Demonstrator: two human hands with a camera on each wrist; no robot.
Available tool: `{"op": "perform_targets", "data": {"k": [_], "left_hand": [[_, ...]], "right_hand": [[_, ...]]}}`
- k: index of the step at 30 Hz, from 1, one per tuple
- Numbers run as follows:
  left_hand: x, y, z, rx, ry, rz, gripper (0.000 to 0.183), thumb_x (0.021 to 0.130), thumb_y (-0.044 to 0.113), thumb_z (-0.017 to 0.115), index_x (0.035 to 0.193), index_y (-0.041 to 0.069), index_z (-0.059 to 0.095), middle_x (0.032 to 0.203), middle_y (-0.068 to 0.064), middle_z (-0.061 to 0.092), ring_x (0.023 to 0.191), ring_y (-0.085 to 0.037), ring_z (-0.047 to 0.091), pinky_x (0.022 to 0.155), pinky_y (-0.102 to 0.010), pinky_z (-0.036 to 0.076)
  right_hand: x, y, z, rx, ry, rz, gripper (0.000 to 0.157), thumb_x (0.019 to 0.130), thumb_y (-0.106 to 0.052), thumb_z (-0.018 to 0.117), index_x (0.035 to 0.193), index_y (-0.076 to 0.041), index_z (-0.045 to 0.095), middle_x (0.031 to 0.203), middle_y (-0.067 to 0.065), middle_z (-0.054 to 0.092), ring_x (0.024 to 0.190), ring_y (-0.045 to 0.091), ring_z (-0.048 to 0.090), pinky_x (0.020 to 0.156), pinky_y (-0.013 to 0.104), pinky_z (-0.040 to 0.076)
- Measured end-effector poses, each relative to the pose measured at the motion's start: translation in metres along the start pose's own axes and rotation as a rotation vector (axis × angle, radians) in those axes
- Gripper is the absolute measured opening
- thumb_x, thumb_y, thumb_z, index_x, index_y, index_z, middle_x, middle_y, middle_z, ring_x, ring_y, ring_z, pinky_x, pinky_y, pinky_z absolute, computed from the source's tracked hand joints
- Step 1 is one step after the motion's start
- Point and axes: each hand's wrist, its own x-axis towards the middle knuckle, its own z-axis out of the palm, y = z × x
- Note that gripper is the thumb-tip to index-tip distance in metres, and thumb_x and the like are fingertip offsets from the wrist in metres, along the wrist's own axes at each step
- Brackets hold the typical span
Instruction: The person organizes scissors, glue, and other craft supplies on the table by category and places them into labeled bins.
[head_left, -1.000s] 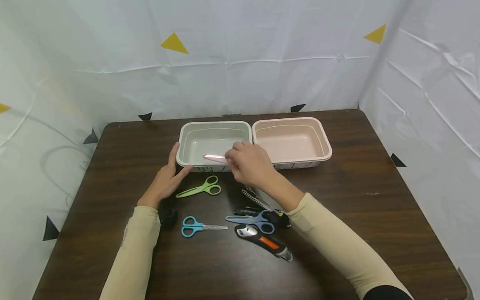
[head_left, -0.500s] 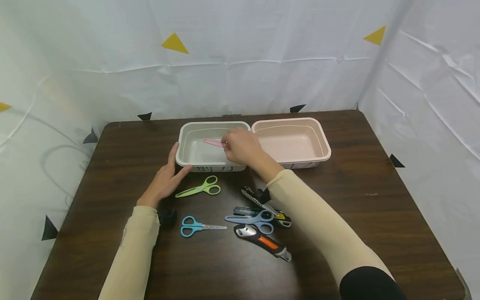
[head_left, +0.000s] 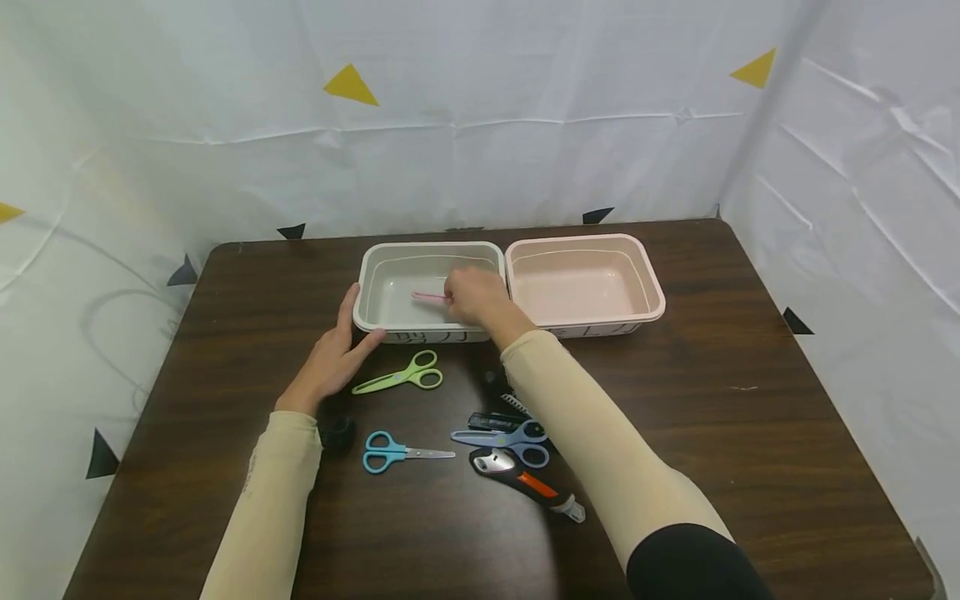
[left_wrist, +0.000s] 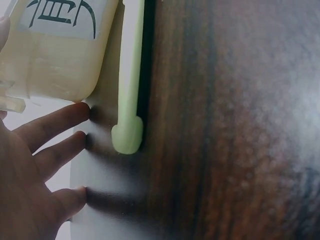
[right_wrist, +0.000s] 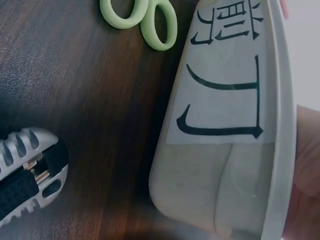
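My right hand [head_left: 478,296] reaches down inside the grey-white bin [head_left: 408,327], gripping a pair of pink scissors [head_left: 429,297] whose slim end points left. The handles are hidden in the fist. At the bin's front left corner my left hand [head_left: 324,368] is spread, thumb on the front rim and fingers along the left side. Green scissors [head_left: 399,379] lie on the table just in front of the bin, close to that hand; in the left wrist view their edge [left_wrist: 130,85] runs beside the fingertips. A paper label with black characters [right_wrist: 225,90] is on the bin's front.
A pink bin [head_left: 585,283] stands against the grey-white one on its right. Nearer on the table [head_left: 750,433] lie light-blue scissors [head_left: 386,452], purple-blue scissors [head_left: 502,438], a black-and-orange utility knife [head_left: 525,483] and a black cutter [head_left: 491,422], partly under the right forearm.
My right hand has carried the pink scissors from over the front rim further back and down into the grey-white bin. The left hand has stayed at the corner.
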Motion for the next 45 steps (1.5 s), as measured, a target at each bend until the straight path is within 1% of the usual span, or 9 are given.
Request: {"op": "perform_targets", "data": {"k": [6, 11, 14, 18, 23, 28, 33, 40, 45], "left_hand": [[0.000, 0.001, 0.000, -0.006, -0.007, -0.002, 0.084, 0.096, 0.062, 0.047, 0.152, 0.049, -0.014, 0.156, -0.019, 0.029, 0.133, -0.045, 0.039, 0.102, -0.066, 0.030], [0.000, 0.000, 0.001, -0.005, -0.006, -0.007, 0.083, 0.095, 0.062, 0.048, 0.150, 0.052, -0.014, 0.156, -0.019, 0.030, 0.133, -0.045, 0.041, 0.101, -0.067, 0.031], [0.000, 0.000, 0.001, -0.005, -0.004, -0.004, 0.084, 0.095, 0.062, 0.047, 0.152, 0.049, -0.013, 0.156, -0.019, 0.030, 0.132, -0.046, 0.041, 0.101, -0.067, 0.031], [0.000, 0.002, 0.002, -0.009, -0.006, -0.004, 0.084, 0.095, 0.063, 0.047, 0.152, 0.049, -0.013, 0.156, -0.019, 0.030, 0.132, -0.046, 0.041, 0.101, -0.068, 0.031], [0.000, 0.003, 0.003, -0.012, -0.003, -0.006, 0.084, 0.095, 0.063, 0.048, 0.152, 0.050, -0.012, 0.155, -0.019, 0.031, 0.131, -0.045, 0.042, 0.100, -0.067, 0.032], [-0.001, 0.003, 0.002, -0.013, -0.011, -0.006, 0.083, 0.095, 0.062, 0.047, 0.150, 0.052, -0.015, 0.155, -0.019, 0.031, 0.131, -0.046, 0.042, 0.100, -0.067, 0.032], [0.000, 0.002, 0.002, -0.014, -0.007, -0.006, 0.083, 0.095, 0.062, 0.047, 0.149, 0.053, -0.014, 0.155, -0.020, 0.031, 0.131, -0.046, 0.042, 0.100, -0.067, 0.032], [-0.001, -0.001, 0.002, -0.007, -0.014, -0.009, 0.084, 0.095, 0.062, 0.047, 0.150, 0.051, -0.015, 0.156, -0.020, 0.030, 0.132, -0.046, 0.041, 0.101, -0.068, 0.031], [-0.001, -0.001, 0.001, -0.010, -0.006, -0.011, 0.084, 0.095, 0.062, 0.048, 0.152, 0.049, -0.013, 0.156, -0.020, 0.029, 0.132, -0.046, 0.040, 0.101, -0.067, 0.031]], "right_hand": [[0.003, -0.002, 0.002, -0.040, -0.054, 0.051, 0.008, 0.086, -0.020, 0.069, 0.090, -0.021, 0.076, 0.089, -0.003, 0.068, 0.080, 0.017, 0.058, 0.072, 0.038, 0.049], [0.002, -0.002, 0.002, -0.050, -0.077, 0.053, 0.008, 0.088, -0.025, 0.070, 0.091, -0.021, 0.077, 0.091, -0.002, 0.070, 0.083, 0.019, 0.061, 0.075, 0.039, 0.050], [0.001, -0.002, 0.002, -0.046, -0.082, 0.050, 0.009, 0.087, -0.024, 0.072, 0.093, -0.021, 0.077, 0.093, -0.001, 0.070, 0.086, 0.019, 0.062, 0.076, 0.039, 0.050], [0.001, -0.001, 0.004, -0.040, -0.091, 0.053, 0.015, 0.085, -0.022, 0.074, 0.100, -0.022, 0.077, 0.101, -0.002, 0.071, 0.092, 0.019, 0.062, 0.079, 0.039, 0.050], [0.002, 0.000, 0.003, -0.060, -0.081, 0.042, 0.008, 0.088, -0.024, 0.072, 0.093, -0.020, 0.077, 0.095, -0.002, 0.071, 0.086, 0.017, 0.061, 0.077, 0.038, 0.051], [0.001, 0.001, 0.004, -0.070, -0.080, 0.033, 0.009, 0.090, -0.026, 0.071, 0.089, -0.020, 0.076, 0.090, -0.003, 0.070, 0.080, 0.016, 0.060, 0.074, 0.036, 0.051], [0.002, 0.003, 0.004, -0.048, -0.075, 0.015, 0.012, 0.090, -0.027, 0.070, 0.096, -0.018, 0.076, 0.097, -0.001, 0.071, 0.087, 0.018, 0.062, 0.078, 0.039, 0.051], [-0.002, 0.003, -0.007, -0.006, -0.048, -0.019, 0.032, 0.090, -0.027, 0.066, 0.121, -0.020, 0.071, 0.121, -0.001, 0.067, 0.110, 0.021, 0.061, 0.088, 0.042, 0.049], [-0.011, 0.000, -0.019, 0.017, -0.013, -0.063, 0.033, 0.092, -0.030, 0.063, 0.123, -0.021, 0.070, 0.115, -0.003, 0.069, 0.108, 0.019, 0.062, 0.087, 0.040, 0.049]]}}
